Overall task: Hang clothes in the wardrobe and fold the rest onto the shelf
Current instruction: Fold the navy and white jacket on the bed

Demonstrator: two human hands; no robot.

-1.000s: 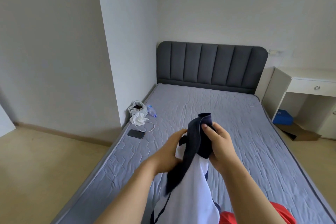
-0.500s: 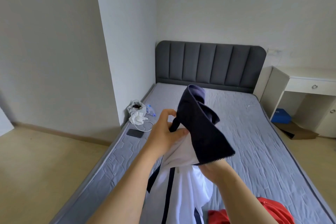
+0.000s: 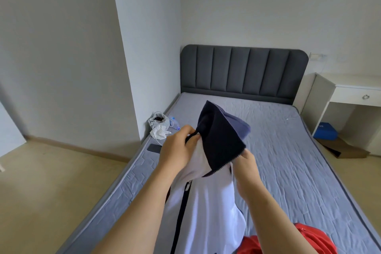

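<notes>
far left: beige floor (image 3: 51,192) and white wall (image 3: 61,47). by the wall at the left edge of the bed (image 3: 288,161), a white plastic bag (image 3: 158,125), and just in front of it a dark phone (image 3: 154,148) lying flat on the quilted top. next, left hand (image 3: 177,150), fingers curled, pinching the white jacket (image 3: 206,202) right where its navy collar (image 3: 220,136) begins. holds the jacket up above the bed, collar raised and spread, white body with a dark zip hanging down between the forearms to the bottom edge. right hand (image 3: 245,163) under the collar's lower right corner, touching it; fingers hidden behind the navy cloth, so cannot tell whether clamped or loose. behind, at the head of the bed, a grey padded headboard (image 3: 243,72). bottom right, a red garment (image 3: 309,239) lying on the bed beside the right forearm. far right, a white desk (image 3: 350,88) with one drawer; under it on the floor, a blue box (image 3: 325,131) and flat cardboard (image 3: 346,149).
</notes>
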